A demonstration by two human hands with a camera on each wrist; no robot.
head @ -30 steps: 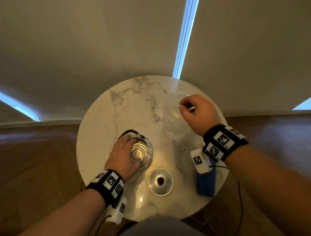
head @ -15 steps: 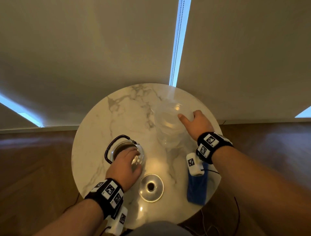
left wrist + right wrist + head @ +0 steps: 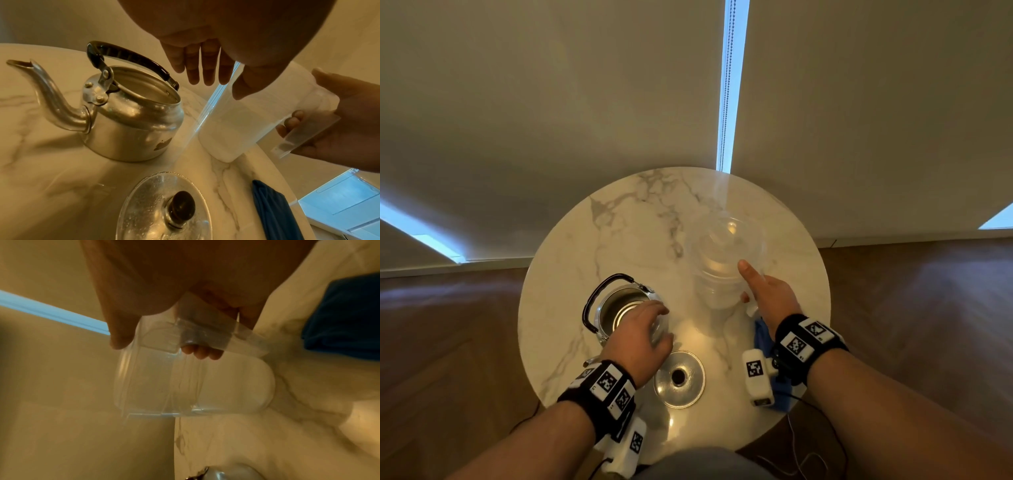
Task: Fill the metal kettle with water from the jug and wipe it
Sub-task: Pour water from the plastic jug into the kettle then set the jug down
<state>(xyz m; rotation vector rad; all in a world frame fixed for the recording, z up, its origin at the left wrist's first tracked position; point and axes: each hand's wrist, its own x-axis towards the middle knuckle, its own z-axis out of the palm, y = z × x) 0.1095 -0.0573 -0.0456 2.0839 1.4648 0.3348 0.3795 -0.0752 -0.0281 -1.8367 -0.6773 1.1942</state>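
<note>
The metal kettle (image 3: 616, 310) (image 3: 131, 116) stands open at the table's front left, its black handle folded to the left. My left hand (image 3: 647, 325) (image 3: 199, 73) hovers over the kettle's right side with fingers straight, holding nothing. The clear plastic jug (image 3: 722, 263) (image 3: 234, 123) (image 3: 185, 382) stands upright to the right with water in it. My right hand (image 3: 767, 294) (image 3: 339, 129) grips the jug's handle, its fingers (image 3: 202, 353) curled round it and the thumb up along the wall. The blue cloth (image 3: 763, 337) (image 3: 271, 211) (image 3: 345, 313) lies under my right wrist.
The kettle's lid (image 3: 679, 378) (image 3: 164, 209) lies knob up on the round marble table (image 3: 640, 219) near its front edge. Light blinds hang behind the table and a wooden floor surrounds it. Cables trail off the front edge.
My right hand came down from the jug's rim and took hold of its handle. My left hand slid from the kettle's mouth to its right side. The kettle's handle now lies folded left.
</note>
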